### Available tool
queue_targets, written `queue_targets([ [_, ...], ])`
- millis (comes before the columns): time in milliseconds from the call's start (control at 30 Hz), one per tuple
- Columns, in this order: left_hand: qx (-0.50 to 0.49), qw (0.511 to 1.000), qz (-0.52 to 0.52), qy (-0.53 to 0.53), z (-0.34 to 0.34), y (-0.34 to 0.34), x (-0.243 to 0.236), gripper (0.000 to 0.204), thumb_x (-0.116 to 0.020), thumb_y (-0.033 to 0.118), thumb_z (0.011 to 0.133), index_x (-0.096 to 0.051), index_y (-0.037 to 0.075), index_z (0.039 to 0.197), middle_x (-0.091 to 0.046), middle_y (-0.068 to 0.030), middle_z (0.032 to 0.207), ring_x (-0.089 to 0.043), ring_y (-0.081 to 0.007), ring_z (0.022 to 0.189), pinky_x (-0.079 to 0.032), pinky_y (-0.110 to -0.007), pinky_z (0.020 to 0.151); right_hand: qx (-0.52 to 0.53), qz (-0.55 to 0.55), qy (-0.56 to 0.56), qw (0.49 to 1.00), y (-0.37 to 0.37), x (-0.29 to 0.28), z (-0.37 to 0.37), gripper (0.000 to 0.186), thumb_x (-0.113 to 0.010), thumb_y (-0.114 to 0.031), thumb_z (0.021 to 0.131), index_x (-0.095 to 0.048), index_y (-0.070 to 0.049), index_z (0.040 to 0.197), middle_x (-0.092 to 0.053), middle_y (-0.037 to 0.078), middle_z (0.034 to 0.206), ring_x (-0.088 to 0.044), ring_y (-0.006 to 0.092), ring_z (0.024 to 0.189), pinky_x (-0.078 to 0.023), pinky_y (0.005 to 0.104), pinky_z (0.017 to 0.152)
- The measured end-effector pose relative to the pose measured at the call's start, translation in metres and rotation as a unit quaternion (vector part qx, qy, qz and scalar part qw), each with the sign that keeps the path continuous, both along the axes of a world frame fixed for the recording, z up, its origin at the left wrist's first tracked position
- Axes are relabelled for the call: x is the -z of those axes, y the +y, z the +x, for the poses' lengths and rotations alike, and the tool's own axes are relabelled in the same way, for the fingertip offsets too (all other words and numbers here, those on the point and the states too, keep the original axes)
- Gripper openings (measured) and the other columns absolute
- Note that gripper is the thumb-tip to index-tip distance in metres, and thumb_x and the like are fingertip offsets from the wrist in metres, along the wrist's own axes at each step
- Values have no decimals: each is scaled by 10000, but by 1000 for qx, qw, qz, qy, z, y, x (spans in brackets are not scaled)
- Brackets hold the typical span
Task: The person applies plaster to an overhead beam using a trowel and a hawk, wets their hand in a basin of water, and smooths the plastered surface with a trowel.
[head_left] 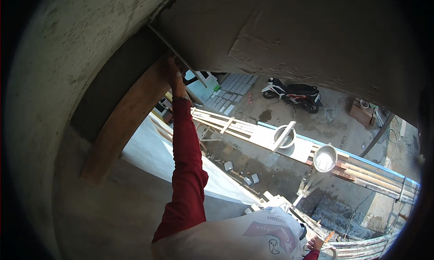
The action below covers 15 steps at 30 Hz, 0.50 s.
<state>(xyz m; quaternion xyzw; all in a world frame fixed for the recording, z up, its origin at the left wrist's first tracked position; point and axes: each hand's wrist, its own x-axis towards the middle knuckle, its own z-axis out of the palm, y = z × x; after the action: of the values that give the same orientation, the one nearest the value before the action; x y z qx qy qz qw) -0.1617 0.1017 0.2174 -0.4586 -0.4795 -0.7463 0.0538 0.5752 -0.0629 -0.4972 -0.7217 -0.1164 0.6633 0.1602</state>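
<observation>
My left hand, at the end of a red sleeve, is closed on the upper end of a curved wooden board. The board lies against damp grey plaster under the overhang. A thin straight strip runs diagonally just beside the hand. Low at the right, my right hand has curled fingers next to an orange object; what it grips is unclear.
Planks on scaffolding cross below, carrying a bucket and a pale pail. On the ground are a scooter, stacked pavers, a box and a hose. A plastered overhang spans above.
</observation>
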Motion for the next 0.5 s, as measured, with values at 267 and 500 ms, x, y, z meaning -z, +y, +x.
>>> queue_targets([
  [267, -127, 989, -70, -27, 114, -9, -13, 166, -539, 192, 889, -613, 46, 861, -434, 35, 563, -321, -30, 379, -203, -197, 343, -23, -20, 12, 999, 0, 4, 8, 330, -483, -250, 853, -505, -48, 1112, -574, 115, 818, -597, 275, 599, -466, 426, 448],
  [500, -119, 985, -52, 112, 311, 19, 17, 235, -578, 148, 897, -523, -6, 729, -393, -5, 474, -319, -57, 416, -260, -235, 424, -77, -15, 39, 996, 35, 12, 15, 344, -482, -283, 873, -491, -72, 1144, -597, 108, 867, -619, 272, 656, -514, 421, 506],
])
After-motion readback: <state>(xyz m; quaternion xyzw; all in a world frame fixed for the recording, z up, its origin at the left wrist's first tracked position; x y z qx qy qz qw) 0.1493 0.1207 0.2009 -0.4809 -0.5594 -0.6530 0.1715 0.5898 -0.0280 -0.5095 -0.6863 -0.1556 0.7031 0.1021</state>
